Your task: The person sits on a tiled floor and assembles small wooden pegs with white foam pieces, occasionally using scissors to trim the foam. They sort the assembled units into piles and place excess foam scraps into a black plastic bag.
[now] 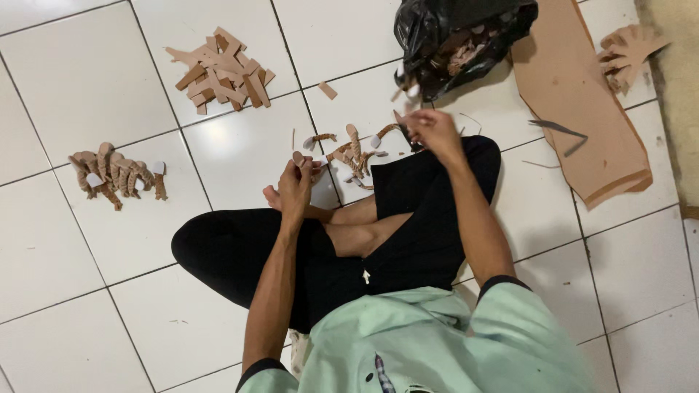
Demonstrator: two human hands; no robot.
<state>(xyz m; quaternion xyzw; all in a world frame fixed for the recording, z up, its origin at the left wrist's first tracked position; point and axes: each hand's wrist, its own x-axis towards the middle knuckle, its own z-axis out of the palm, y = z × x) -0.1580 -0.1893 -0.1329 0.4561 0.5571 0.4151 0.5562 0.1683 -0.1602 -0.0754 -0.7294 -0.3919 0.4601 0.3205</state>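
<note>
While pinched between both hands [364, 156], braided strap [342, 151], long axis left-right.

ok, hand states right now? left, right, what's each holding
Left hand: closed on a small tan leather piece.
Right hand: fingers pinched shut near the braided tan straps; what it grips cannot be told.

Floor tiles [87, 80] are glossy white ceramic; the bag [459, 36] is shiny, crinkled black plastic. The tan sheet [582, 109] and cut strips [222, 69] look matt, leather-like; the shirt [408, 342] is soft mint cloth.
</note>
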